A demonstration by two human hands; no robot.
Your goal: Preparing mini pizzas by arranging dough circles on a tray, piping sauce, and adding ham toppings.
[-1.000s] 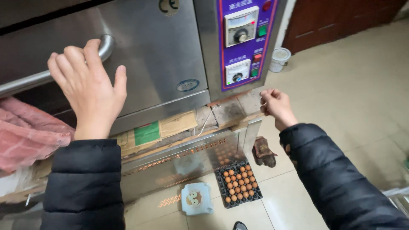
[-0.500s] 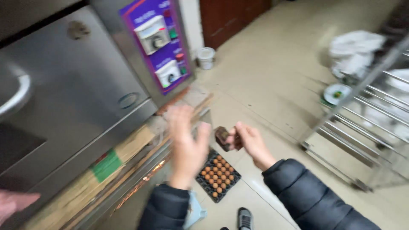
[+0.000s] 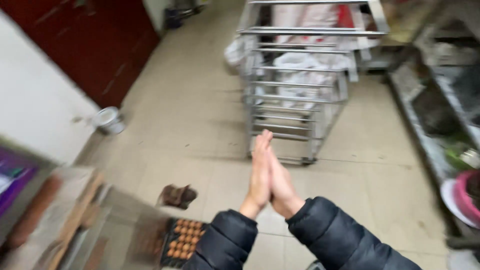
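Head view, swung away from the oven since a moment ago: left hand (image 3: 260, 170) and right hand (image 3: 279, 180) now pressed flat palm to palm, empty, above the tiled floor (image 3: 200, 130), egg tray (image 3: 182, 240) lower left, steel rack trolley (image 3: 295, 85) beyond.

Pale tiled floor (image 3: 200, 125) across the middle of the frame. At upper centre, a metal tray rack (image 3: 295, 85), white bags behind it. At upper left, a dark red door (image 3: 95, 45) beside a white wall (image 3: 35, 105); near its foot, a small white bucket (image 3: 107, 120). At lower left, a tray of brown eggs (image 3: 182, 240) on the floor. Along the right edge, a steel counter (image 3: 430, 115), blurred.
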